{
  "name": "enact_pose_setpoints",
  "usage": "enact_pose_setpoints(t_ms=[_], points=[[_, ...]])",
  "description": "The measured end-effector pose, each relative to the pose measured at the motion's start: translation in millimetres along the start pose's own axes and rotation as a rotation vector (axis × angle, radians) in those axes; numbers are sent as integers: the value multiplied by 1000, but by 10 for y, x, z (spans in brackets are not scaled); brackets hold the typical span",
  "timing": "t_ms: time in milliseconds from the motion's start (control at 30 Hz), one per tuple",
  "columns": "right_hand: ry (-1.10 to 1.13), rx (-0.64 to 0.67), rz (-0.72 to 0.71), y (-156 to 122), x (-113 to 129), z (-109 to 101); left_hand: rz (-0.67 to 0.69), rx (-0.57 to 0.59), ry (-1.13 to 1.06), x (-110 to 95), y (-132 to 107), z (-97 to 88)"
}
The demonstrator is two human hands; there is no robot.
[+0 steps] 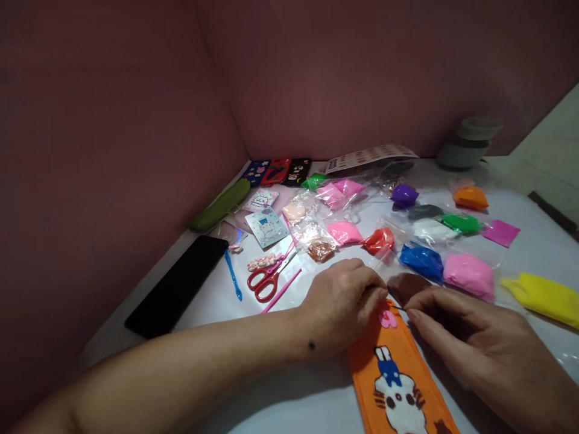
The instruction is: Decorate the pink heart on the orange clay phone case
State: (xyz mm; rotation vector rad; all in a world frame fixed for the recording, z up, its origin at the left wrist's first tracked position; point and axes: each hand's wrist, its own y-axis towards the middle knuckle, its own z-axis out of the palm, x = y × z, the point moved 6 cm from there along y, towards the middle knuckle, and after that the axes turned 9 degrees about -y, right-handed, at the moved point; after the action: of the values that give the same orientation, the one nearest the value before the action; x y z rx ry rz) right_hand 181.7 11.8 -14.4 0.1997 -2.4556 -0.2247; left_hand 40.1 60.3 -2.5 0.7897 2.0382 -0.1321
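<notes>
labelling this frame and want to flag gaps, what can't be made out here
Head view:
thin dark tool between left hand and right hand: too small to identify
orange rabbit panel: cut off by bottom edge, top corner under left hand
printed sheet: print too small
grey container: blurred

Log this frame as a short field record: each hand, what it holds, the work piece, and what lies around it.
setting: white table, pink-walled corner
left hand: fingers curled at the top edge of the orange panel; grip hidden
right hand: pinches a thin pin, tip by the pink flower
panel figure: white rabbit-like figure
nearby: blue bagged clay, red scissors, black phone
</notes>
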Motion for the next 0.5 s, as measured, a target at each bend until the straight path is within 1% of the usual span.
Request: enact_pose_setpoints(t_ms=[267,333,500], points=[[29,-8,35,-24,-2,-64,-55,-96,-125,25,39,-102],[47,-17,42,-9,23,-82,-67,-113,-161,39,52,-116],[55,8,84,23,45,-72,-64,-139,-211,43,71,-144]])
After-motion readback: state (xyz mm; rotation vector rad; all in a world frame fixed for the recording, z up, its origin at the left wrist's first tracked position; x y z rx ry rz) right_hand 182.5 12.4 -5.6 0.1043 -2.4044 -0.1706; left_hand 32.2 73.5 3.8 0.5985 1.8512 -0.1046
